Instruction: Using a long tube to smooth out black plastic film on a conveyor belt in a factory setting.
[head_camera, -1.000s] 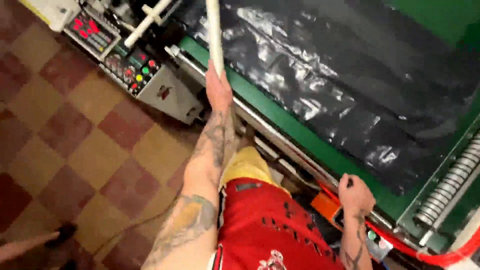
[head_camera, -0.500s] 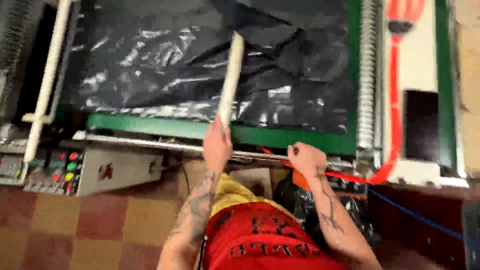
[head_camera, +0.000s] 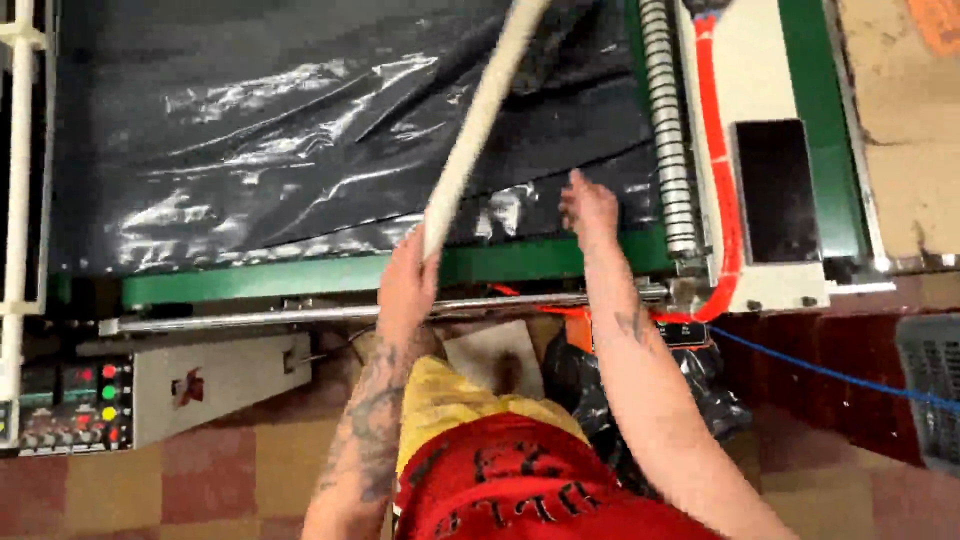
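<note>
My left hand (head_camera: 405, 285) grips the lower end of a long cream-coloured tube (head_camera: 480, 115) that slants up and to the right over the machine. Under it lies a wide, shiny black plastic sheet (head_camera: 280, 150) spread across the green machine bed (head_camera: 300, 278). My right hand (head_camera: 588, 208) reaches over the bed's front edge, fingers spread, touching the sheet's near right corner. Both forearms are tattooed.
A ribbed metal roller (head_camera: 665, 130) and an orange hose (head_camera: 722, 150) run along the bed's right side. A steel rail (head_camera: 250, 318) fronts the bed. A control panel with coloured lights (head_camera: 70, 405) sits at lower left. A black bag (head_camera: 600, 385) lies by my legs, a blue cable (head_camera: 830, 372) to the right.
The view has swung toward the machine. My right hand left the front rail and moved up onto the black sheet. The tube now leans further to the right.
</note>
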